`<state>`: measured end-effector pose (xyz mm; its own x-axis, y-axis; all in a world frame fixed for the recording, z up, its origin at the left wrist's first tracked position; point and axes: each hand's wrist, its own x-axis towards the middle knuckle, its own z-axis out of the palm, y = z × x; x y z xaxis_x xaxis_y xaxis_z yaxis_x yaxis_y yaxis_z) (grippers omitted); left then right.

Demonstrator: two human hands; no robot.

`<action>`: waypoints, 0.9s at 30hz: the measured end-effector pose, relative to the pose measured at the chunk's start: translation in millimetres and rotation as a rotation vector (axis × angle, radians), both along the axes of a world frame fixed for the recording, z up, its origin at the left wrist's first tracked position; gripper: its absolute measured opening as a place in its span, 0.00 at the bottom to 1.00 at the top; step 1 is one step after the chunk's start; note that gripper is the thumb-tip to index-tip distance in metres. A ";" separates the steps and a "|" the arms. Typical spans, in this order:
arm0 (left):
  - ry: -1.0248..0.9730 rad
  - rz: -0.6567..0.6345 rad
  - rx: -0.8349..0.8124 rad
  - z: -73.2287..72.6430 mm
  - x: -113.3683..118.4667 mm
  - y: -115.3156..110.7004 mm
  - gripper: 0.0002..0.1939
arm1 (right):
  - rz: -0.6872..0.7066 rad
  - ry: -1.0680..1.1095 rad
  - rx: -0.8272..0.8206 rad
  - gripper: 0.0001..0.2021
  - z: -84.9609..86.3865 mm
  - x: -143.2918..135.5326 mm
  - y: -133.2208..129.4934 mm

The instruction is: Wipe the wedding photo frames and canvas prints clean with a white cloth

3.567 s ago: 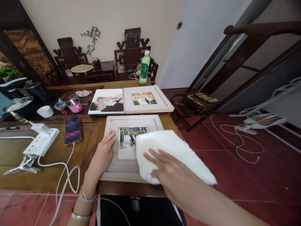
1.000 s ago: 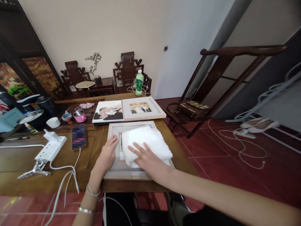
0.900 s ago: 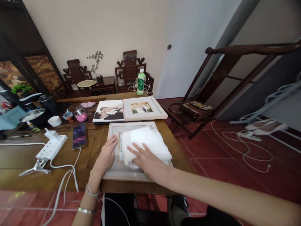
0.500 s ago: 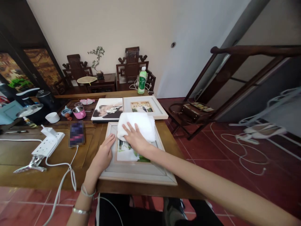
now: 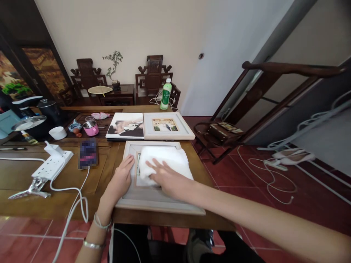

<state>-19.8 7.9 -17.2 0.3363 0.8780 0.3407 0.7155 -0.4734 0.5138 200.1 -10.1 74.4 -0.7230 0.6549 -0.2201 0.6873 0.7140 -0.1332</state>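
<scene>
A light grey picture frame (image 5: 161, 202) lies flat near the table's front edge, its picture mostly covered by a folded white cloth (image 5: 172, 157). On top of the cloth my right hand (image 5: 167, 179) presses down, fingers spread and the thumb at the cloth's near edge. My left hand (image 5: 123, 175) rests on the frame's left side, fingers stretched out and holding nothing. Just behind are a second framed picture (image 5: 165, 125) on the right and a white-edged photo panel (image 5: 126, 126) on the left.
On the wooden table (image 5: 109, 190) to the left are a power strip (image 5: 52, 165), its cable, a blurred-out phone-like object (image 5: 88, 153) and a pink mug (image 5: 90, 128). A green-labelled bottle (image 5: 166, 94) stands at the back. A wooden chair (image 5: 227, 124) is on the right.
My right hand has brought the white cloth down the frame, toward me and slightly right, so it now covers most of the picture. The left hand stays in place.
</scene>
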 end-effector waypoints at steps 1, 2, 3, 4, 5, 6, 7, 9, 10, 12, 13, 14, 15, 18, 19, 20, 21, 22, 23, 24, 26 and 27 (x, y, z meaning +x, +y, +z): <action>-0.004 -0.001 -0.006 -0.3 0.0 -0.3 0.31 | -0.014 -0.018 0.086 0.24 -6.7 -2.0 11.7; -0.010 -0.007 -0.011 -0.4 0.0 -0.5 0.32 | -0.027 -0.030 0.168 0.23 -13.5 -5.3 23.3; -0.019 -0.013 -0.014 -0.1 0.2 -0.9 0.32 | -0.040 -0.036 0.235 0.21 -19.9 -9.9 34.0; -0.030 -0.014 -0.014 0.7 0.5 -1.3 0.32 | -0.057 -0.042 0.283 0.19 -25.4 -15.3 43.1; -0.043 -0.009 -0.013 2.2 1.2 -1.8 0.31 | -0.076 -0.045 0.312 0.17 -29.8 -21.2 49.8; -0.057 0.005 -0.011 4.4 2.2 -2.5 0.29 | -0.090 -0.045 0.327 0.16 -32.8 -27.2 53.7; -0.073 0.022 -0.010 7.2 3.4 -3.3 0.28 | -0.097 -0.041 0.331 0.16 -34.4 -32.8 54.5; -0.103 0.041 -0.012 13.7 6.3 -5.5 0.25 | -0.075 -0.013 0.316 0.15 -33.3 -41.8 47.3; -0.115 0.040 -0.020 17.0 7.7 -6.8 0.25 | -0.050 0.005 0.301 0.16 -31.0 -45.1 39.8; -0.139 0.038 -0.040 22.6 9.5 -9.6 0.25 | 0.006 0.034 0.255 0.16 -24.7 -49.5 19.9; -0.154 0.037 -0.045 24.6 9.8 -10.8 0.25 | 0.031 0.036 0.228 0.15 -21.4 -50.8 8.7; -0.168 0.038 -0.045 26.0 9.7 -11.9 0.25 | 0.054 0.032 0.198 0.15 -18.4 -51.7 -2.4; -0.179 0.039 -0.041 26.8 9.3 -12.6 0.25 | 0.081 0.024 0.163 0.14 -16.1 -52.1 -13.0; -0.155 0.045 -0.027 25.9 7.5 -12.4 0.24 | 0.164 0.015 0.070 0.13 -13.1 -49.3 -37.0; -0.129 0.051 -0.026 24.5 7.0 -11.5 0.24 | 0.176 0.013 0.050 0.13 -13.4 -46.5 -41.7; -0.101 0.055 -0.024 22.8 6.6 -10.4 0.24 | 0.179 0.005 0.035 0.12 -14.0 -42.2 -44.6; -0.074 0.057 -0.019 20.7 6.1 -9.2 0.23 | 0.173 -0.007 0.024 0.12 -14.8 -36.5 -46.2; -0.050 0.055 -0.012 18.4 5.6 -8.0 0.23 | 0.165 -0.017 0.018 0.12 -15.5 -29.0 -46.7; -0.029 0.049 -0.003 16.0 5.1 -7.0 0.22 | 0.157 -0.026 0.012 0.12 -15.7 -19.9 -46.6; -0.010 0.040 0.003 13.7 4.5 -6.4 0.22 | 0.145 -0.034 0.011 0.12 -15.3 -9.4 -46.2; 0.024 0.016 0.007 9.7 3.3 -6.2 0.24 | 0.098 -0.066 0.017 0.11 -11.2 13.8 -45.5; 0.038 0.009 0.002 8.3 2.9 -6.5 0.27 | 0.073 -0.095 0.007 0.11 -7.5 25.1 -45.3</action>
